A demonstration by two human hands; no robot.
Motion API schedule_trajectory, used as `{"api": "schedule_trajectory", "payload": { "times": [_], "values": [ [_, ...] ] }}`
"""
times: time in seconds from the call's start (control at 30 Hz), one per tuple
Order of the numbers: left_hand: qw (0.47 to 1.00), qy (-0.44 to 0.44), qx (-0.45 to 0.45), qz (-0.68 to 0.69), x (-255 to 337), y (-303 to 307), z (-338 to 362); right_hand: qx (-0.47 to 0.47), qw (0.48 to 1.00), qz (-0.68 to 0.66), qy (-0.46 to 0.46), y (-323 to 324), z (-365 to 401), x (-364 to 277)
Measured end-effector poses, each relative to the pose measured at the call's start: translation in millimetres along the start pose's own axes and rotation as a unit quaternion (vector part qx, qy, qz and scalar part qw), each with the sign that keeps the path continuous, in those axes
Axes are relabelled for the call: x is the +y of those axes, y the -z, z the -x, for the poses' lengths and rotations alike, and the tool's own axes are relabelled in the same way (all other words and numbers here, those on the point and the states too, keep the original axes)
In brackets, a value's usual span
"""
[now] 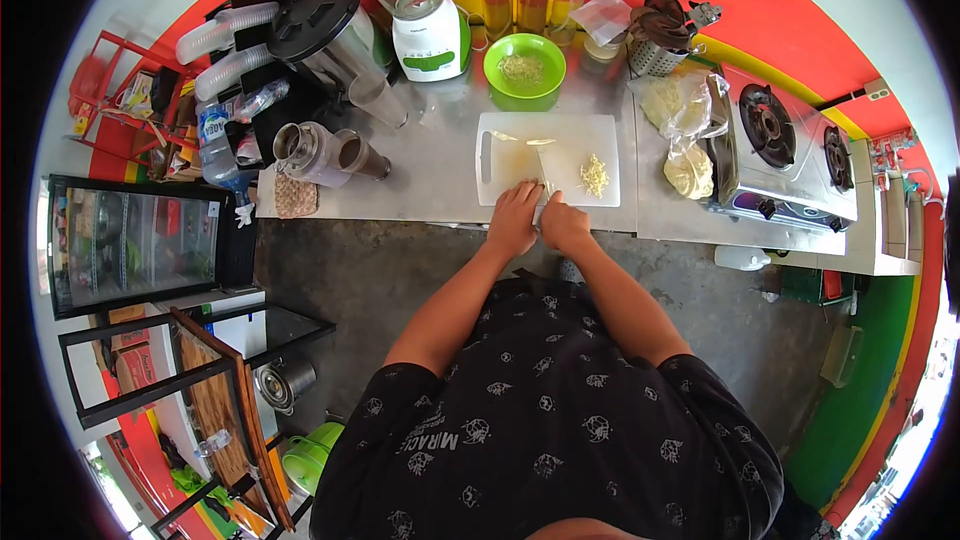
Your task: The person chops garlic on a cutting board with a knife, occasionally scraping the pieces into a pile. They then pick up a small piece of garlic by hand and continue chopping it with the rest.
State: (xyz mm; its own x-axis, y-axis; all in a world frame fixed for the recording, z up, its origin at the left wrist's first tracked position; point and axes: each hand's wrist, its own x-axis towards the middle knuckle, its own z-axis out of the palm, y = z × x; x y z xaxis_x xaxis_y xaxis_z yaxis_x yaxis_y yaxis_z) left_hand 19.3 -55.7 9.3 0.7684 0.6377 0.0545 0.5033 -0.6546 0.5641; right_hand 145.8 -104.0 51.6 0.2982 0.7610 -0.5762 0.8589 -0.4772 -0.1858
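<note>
Now the left hand (514, 222) lies on a small pale piece, mostly hidden, at the near edge of the cutting board (500, 145); its grip cannot be told. The right hand (565, 226) is closed around a knife (544, 176). The piece looks light, firm and probably slippery, best pinned from above.

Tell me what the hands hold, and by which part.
It cannot be told: the left hand and right hand meet at the cutting board edge, hiding any hold.
</note>
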Motion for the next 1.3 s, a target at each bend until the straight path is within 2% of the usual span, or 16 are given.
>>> {"api": "schedule_trajectory", "payload": {
  "times": [0.07,0.17,0.27,0.47,0.53,0.67,1.17,1.3],
  "values": [
    [1.000,0.004,-0.001,0.002,0,0,-1,-0.005,1.000,0.003,-0.020,-4,-1,-1],
    [1.000,0.002,0.002,-0.014,-2,-5,0,0.000,1.000,0.001,0.012,8,-4,-2],
    [1.000,-0.005,0.015,-0.013,-3,-3,0,-0.020,1.000,0.001,-0.004,9,-2,-3],
    [1.000,0.003,-0.001,0.014,-5,-1,1,0.011,1.000,-0.002,-0.006,-12,-10,1],
    [0.999,-0.020,0.029,-0.023,-6,-3,0,-0.002,1.000,0.000,-0.005,1,-12,-2],
    [0.999,-0.028,0.027,-0.007,-9,-2,-1,-0.008,1.000,-0.007,-0.004,4,-3,-4],
    [1.000,-0.012,0.021,-0.008,-10,-2,0,0.012,1.000,-0.012,-0.013,-8,-7,-2],
    [0.999,-0.023,0.028,-0.003,-9,0,-2,-0.027,1.000,-0.002,0.006,11,-7,-4]
  ]
}}
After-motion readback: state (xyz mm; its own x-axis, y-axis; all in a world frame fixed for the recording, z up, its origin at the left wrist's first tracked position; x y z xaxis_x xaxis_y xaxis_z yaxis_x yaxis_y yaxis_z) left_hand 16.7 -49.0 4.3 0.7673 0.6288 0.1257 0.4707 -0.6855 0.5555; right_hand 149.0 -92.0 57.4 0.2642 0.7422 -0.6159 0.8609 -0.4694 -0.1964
